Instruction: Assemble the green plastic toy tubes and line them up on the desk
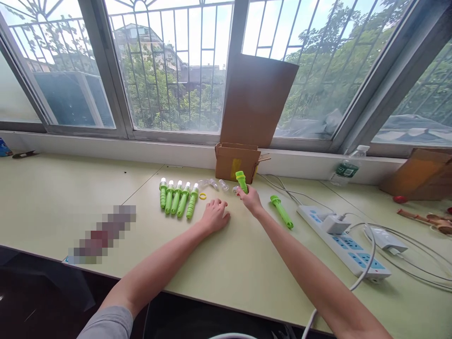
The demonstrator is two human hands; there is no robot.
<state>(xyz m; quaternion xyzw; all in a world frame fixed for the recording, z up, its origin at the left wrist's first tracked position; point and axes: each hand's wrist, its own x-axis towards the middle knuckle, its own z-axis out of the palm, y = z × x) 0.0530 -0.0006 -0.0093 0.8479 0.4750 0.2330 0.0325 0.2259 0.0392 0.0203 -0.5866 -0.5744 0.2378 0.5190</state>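
My right hand (251, 199) grips a green plastic tube piece (241, 181), holding it upright just in front of a small open cardboard box (236, 161). My left hand (214, 215) rests on the pale green table (52, 202), fingers curled loosely and holding nothing. To its left lies a row of several green pieces with white caps (177, 197). A small yellow ring (202, 196) and a few clear caps (213, 183) lie just beyond my left hand. Another green piece (281, 212) lies alone to the right of my right wrist.
A white power strip (344, 245) with a plugged adapter and cables runs along the right. A water bottle (348, 167) lies by the sill. A cardboard sheet (259, 96) leans on the window. Brown cardboard (422, 174) and wooden items (425, 219) sit far right.
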